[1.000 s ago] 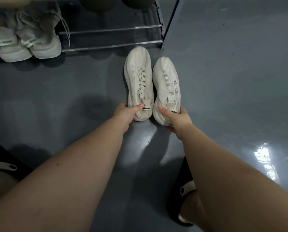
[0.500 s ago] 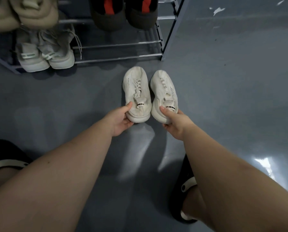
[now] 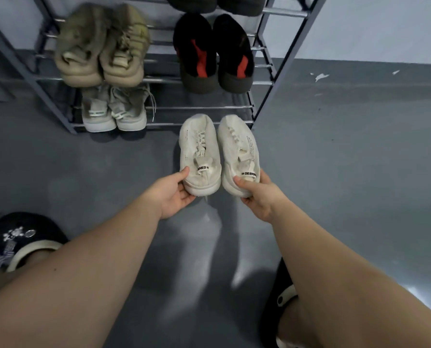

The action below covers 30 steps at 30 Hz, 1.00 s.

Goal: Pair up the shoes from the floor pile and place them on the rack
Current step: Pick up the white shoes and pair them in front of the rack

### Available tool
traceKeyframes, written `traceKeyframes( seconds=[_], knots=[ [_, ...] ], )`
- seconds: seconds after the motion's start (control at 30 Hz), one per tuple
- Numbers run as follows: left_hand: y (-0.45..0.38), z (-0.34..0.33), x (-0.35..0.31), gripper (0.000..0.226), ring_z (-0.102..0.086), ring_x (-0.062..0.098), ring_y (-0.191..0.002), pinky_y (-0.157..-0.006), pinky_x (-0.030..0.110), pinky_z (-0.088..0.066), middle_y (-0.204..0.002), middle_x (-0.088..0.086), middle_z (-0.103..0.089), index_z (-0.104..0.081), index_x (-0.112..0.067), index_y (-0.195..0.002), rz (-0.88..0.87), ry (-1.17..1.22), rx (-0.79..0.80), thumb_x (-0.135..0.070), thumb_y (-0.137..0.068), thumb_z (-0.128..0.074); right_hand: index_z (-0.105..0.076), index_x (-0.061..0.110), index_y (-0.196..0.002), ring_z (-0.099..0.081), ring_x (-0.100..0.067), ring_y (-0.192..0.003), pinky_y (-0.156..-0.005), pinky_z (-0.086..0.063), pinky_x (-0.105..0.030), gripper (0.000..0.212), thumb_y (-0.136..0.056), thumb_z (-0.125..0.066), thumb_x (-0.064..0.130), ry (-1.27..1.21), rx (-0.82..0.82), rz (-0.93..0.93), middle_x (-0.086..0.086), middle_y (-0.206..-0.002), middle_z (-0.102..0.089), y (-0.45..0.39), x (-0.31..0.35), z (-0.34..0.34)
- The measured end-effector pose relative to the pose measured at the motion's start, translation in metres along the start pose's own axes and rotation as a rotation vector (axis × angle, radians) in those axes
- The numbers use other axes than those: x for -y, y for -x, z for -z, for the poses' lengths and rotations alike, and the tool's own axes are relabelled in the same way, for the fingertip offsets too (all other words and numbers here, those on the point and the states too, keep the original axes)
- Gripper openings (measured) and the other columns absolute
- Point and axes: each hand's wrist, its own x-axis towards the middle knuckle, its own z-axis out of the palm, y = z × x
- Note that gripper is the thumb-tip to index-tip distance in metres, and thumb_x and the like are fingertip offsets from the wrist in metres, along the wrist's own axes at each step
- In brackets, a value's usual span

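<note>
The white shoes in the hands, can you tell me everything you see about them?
The white shoes are a matching cream-white pair that looks like soft knit, with white laces, thick pale soles and pull tabs printed in black letters. They sit side by side, toes pointing toward the rack, just in front of its lowest shelf. The left hand grips the heel of one, the right hand the heel of the other. They look a little grubby.

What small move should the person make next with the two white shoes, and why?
Probably carry both forward onto the free right part of the rack's bottom shelf. The left hand grips the left white shoe by its heel, the right hand the right white shoe, toes pointing at that space beside the beige pair.
</note>
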Motion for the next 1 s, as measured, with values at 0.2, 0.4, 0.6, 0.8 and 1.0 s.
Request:
traceKeyframes(
  seconds=[0.2, 0.4, 0.6, 0.8, 1.0],
  knots=[
    [-0.014, 0.007, -0.028, 0.037, -0.059, 0.013, -0.088, -0.089, 0.031, -0.042, -0.110, 0.002, -0.062, -0.051, -0.012, -0.129, -0.044, -0.022, -0.020, -0.028, -0.096, -0.050, -0.045, 0.025, -0.130, -0.063, -0.011, -0.091, -0.077, -0.052, -0.026, 0.065, -0.077, -0.073, 0.000, 0.202, 0.048, 0.067, 0.007, -0.106, -0.064, -0.027, 0.019, -0.023],
    [-0.052, 0.006, -0.056, 0.040, -0.060, 0.014, -0.091, -0.086, 0.031, -0.043, -0.110, 0.002, -0.063, -0.050, -0.013, -0.132, -0.063, 0.008, -0.020, -0.027, -0.095, -0.053, -0.045, 0.021, -0.132, -0.062, -0.015, -0.090, -0.093, -0.047, -0.038, 0.064, -0.078, -0.071, -0.002, 0.266, 0.070, 0.059, 0.005, -0.102, -0.064, -0.075, 0.042, -0.030],
    [-0.103, -0.006, -0.087, 0.040, -0.059, 0.017, -0.099, -0.089, 0.032, -0.044, -0.128, 0.006, -0.058, -0.048, -0.012, -0.133, -0.089, 0.009, -0.034, -0.025, -0.095, -0.052, -0.048, 0.027, -0.118, -0.063, -0.012, -0.089, -0.071, -0.051, -0.025, 0.055, -0.077, -0.073, 0.000, 0.313, 0.052, 0.044, 0.004, -0.104, -0.065, -0.132, 0.075, -0.034],
    [-0.141, -0.024, -0.128, 0.028, -0.060, 0.013, -0.092, -0.082, 0.029, -0.045, -0.122, 0.003, -0.060, -0.053, -0.016, -0.123, -0.129, -0.085, -0.040, -0.026, -0.096, -0.050, -0.047, 0.019, -0.131, -0.062, -0.022, -0.110, -0.097, -0.050, -0.040, 0.062, -0.077, -0.075, 0.003, 0.330, 0.024, 0.062, -0.003, -0.121, -0.064, -0.181, 0.092, -0.037],
    [-0.169, -0.034, -0.136, 0.037, -0.062, 0.014, -0.097, -0.074, 0.025, -0.051, -0.114, 0.003, -0.062, -0.053, -0.010, -0.124, -0.209, -0.173, -0.128, -0.033, -0.095, -0.051, -0.040, 0.022, -0.142, -0.061, -0.022, -0.113, -0.099, -0.049, -0.043, 0.096, -0.058, -0.087, 0.022, 0.435, -0.073, 0.125, -0.002, -0.127, -0.062, -0.217, 0.091, -0.037]
  ],
)
